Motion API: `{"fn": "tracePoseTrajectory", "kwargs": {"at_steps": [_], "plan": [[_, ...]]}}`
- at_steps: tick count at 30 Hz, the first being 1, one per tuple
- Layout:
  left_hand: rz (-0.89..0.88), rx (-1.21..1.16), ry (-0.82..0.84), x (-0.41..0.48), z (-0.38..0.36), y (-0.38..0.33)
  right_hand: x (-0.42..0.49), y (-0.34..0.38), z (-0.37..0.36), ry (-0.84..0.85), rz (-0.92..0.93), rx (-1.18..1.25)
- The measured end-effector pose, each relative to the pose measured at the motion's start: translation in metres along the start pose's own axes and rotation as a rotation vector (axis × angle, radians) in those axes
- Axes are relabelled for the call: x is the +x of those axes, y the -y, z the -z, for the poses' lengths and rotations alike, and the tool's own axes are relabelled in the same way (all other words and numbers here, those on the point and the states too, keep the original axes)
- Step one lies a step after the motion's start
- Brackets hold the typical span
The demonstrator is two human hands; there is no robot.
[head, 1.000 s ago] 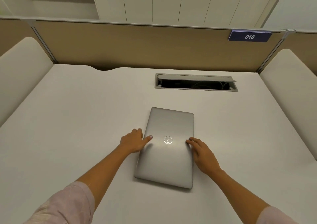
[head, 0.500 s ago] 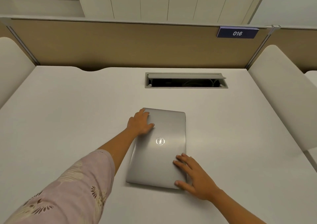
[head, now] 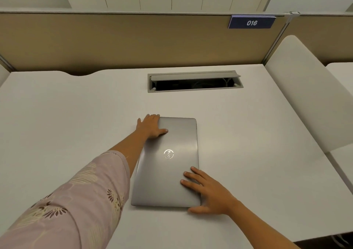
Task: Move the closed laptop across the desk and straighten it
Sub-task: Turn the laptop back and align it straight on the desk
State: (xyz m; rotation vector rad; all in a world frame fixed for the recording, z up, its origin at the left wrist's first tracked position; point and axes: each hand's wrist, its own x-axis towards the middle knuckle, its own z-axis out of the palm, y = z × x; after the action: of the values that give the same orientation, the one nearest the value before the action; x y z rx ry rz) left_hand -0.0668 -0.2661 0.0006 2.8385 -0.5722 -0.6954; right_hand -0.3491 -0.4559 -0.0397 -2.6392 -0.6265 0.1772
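Note:
A closed silver laptop (head: 168,170) with a round logo lies flat on the white desk (head: 248,153), its long sides running away from me, nearly square to the desk edges. My left hand (head: 150,127) rests palm-down on the laptop's far left corner, fingers spread over the edge. My right hand (head: 207,191) presses flat on the near right corner, thumb against the near edge, fingers on the lid.
An open cable tray (head: 194,81) is sunk into the desk behind the laptop. A tan partition (head: 133,42) with a blue "016" sign (head: 251,22) closes the back. White padded side panels (head: 305,88) stand at the right and left.
My left hand slid from the laptop's left side up to its far left corner, my right hand down to the near right corner. The laptop has turned straighter.

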Motion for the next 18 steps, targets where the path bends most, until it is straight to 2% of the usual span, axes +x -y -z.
{"fn": "tracePoseTrajectory", "kwargs": {"at_steps": [5, 9, 14, 18], "plan": [[0.031, 0.009, -0.056, 0.001, 0.005, 0.003, -0.002, -0.022, 0.014, 0.030, 0.071, -0.125], [0.083, 0.027, -0.102, -0.008, 0.004, 0.015, -0.010, -0.044, 0.031, 0.015, 0.044, -0.175], [0.147, -0.015, -0.181, -0.019, -0.004, 0.022, -0.019, -0.072, 0.049, -0.038, -0.150, -0.059], [0.192, -0.053, -0.228, -0.025, -0.007, 0.024, -0.021, -0.079, 0.048, -0.208, -0.387, 0.072]]}}
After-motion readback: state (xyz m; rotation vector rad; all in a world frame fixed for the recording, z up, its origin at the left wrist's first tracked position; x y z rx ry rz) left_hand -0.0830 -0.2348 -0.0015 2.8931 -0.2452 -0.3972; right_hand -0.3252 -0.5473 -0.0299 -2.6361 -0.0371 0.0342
